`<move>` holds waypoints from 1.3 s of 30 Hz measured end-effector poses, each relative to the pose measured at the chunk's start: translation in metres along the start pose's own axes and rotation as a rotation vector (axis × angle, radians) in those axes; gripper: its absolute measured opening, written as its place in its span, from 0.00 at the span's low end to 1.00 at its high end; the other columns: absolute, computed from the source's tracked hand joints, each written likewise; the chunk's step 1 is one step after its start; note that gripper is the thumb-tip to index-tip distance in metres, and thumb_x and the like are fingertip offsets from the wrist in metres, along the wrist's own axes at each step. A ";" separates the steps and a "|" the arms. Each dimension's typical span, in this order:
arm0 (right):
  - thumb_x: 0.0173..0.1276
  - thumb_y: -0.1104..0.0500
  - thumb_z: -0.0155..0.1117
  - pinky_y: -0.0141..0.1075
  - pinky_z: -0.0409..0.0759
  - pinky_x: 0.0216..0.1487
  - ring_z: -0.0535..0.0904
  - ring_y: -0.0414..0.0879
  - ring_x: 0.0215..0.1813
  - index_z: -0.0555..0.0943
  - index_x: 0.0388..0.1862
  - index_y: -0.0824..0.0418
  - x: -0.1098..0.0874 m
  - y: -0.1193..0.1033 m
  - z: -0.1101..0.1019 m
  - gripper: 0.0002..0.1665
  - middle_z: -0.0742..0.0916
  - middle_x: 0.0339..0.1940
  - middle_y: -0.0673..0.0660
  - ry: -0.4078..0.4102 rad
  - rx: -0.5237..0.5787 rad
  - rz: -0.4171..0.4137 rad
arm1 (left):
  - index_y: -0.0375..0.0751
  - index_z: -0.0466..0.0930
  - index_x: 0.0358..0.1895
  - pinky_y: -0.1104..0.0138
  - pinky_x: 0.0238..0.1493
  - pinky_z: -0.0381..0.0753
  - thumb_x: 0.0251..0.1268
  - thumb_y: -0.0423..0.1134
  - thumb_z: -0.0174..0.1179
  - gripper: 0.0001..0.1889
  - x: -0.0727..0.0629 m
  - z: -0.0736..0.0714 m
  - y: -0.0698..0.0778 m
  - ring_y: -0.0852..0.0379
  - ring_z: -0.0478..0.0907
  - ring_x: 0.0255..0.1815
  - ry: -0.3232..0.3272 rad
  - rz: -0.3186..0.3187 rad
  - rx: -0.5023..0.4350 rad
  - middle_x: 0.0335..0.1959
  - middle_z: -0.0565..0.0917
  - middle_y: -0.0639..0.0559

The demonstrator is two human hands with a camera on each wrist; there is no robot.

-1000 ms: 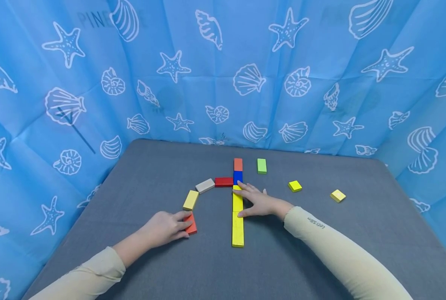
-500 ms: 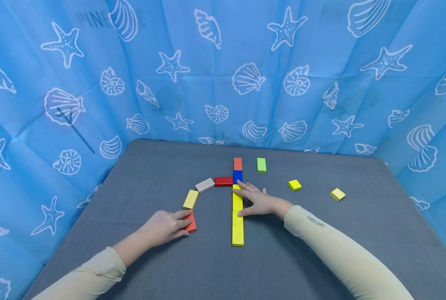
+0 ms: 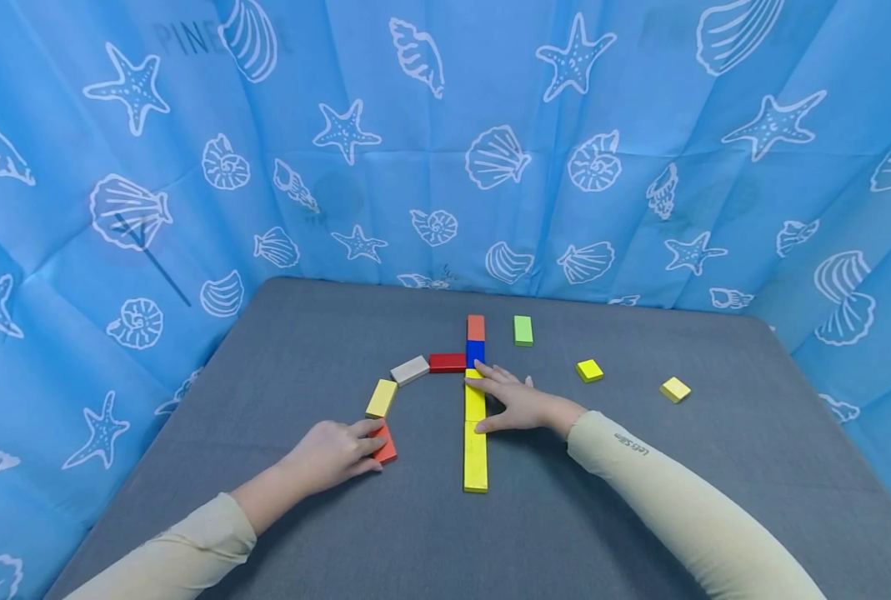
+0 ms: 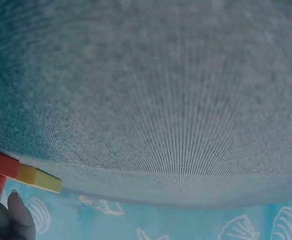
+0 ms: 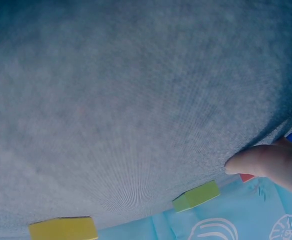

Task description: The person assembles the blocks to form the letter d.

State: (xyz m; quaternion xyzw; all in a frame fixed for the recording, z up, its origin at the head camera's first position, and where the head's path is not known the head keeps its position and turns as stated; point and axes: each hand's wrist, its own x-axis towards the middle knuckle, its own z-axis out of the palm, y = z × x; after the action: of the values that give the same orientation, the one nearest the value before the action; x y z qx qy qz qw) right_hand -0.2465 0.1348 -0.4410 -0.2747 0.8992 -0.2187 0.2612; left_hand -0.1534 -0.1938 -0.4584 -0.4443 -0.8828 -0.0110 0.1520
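Note:
My left hand pinches an orange-red wooden block, whose far end lies at a pale yellow block. From there a white block and a dark red block curve round to a straight column. That column runs from a coral block through a blue block to two yellow blocks, the nearer yellow block being longest in view. My right hand rests its spread fingers along the column's right side. In the left wrist view, the orange-red block shows above fingertips.
On the grey table a green block lies right of the column's far end. A small bright yellow block and a paler yellow block lie farther right. A blue shell-print curtain hangs behind the table.
The near end of the orange-red block has swung slightly right, and my left hand has shifted a little with it. My right hand and the column look the same.

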 end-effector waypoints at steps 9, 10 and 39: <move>0.63 0.40 0.67 0.73 0.35 0.63 0.40 0.61 0.78 0.58 0.78 0.51 0.000 0.000 0.001 0.49 0.47 0.81 0.55 0.001 -0.002 -0.006 | 0.43 0.89 0.45 0.67 0.27 0.80 0.54 0.52 0.71 0.20 0.002 -0.001 0.003 0.59 0.83 0.27 -0.001 -0.008 0.015 0.47 0.84 0.45; 0.63 0.40 0.67 0.73 0.35 0.63 0.40 0.61 0.78 0.58 0.78 0.51 0.000 0.000 0.001 0.49 0.47 0.81 0.55 0.000 -0.001 -0.005 | 0.43 0.89 0.45 0.67 0.27 0.80 0.54 0.52 0.71 0.20 0.002 -0.001 0.003 0.59 0.83 0.26 -0.004 -0.010 0.017 0.47 0.84 0.46; 0.62 0.39 0.67 0.72 0.35 0.64 0.40 0.60 0.78 0.57 0.78 0.50 0.000 0.001 0.001 0.50 0.49 0.81 0.56 0.000 -0.004 0.005 | 0.42 0.87 0.46 0.69 0.23 0.78 0.56 0.54 0.70 0.21 0.002 -0.003 0.005 0.61 0.78 0.20 -0.024 -0.028 0.028 0.48 0.83 0.46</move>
State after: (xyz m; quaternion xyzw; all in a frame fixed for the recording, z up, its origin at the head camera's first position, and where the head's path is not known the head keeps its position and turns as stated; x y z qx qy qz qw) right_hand -0.2466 0.1350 -0.4420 -0.2729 0.9003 -0.2162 0.2614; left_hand -0.1498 -0.1901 -0.4552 -0.4299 -0.8907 0.0045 0.1475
